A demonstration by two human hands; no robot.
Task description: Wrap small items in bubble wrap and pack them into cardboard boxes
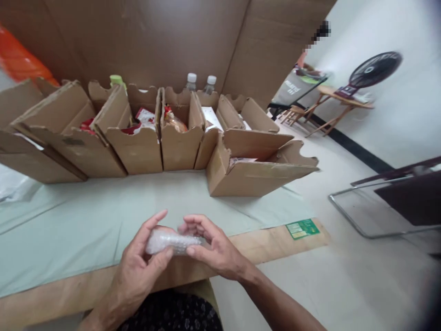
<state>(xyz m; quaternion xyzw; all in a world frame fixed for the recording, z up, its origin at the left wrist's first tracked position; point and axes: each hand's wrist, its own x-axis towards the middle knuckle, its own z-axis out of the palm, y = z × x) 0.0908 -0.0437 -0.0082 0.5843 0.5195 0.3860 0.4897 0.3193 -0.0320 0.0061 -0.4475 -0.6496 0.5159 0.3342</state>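
Observation:
Both of my hands hold a small bundle wrapped in clear bubble wrap (172,241) just above the near edge of the table. My left hand (141,262) curls round its left end, thumb on the underside and fingers over the top. My right hand (212,248) pinches the right end with bent fingers. What is inside the wrap cannot be made out.
A pale green cloth (79,220) covers the wooden table (275,243). Several open cardboard boxes (141,142) with packets stand in a row at the back, one more box (255,170) nearer on the right. Two bottles (191,82) stand behind. A fan (374,69) and folding table are far right.

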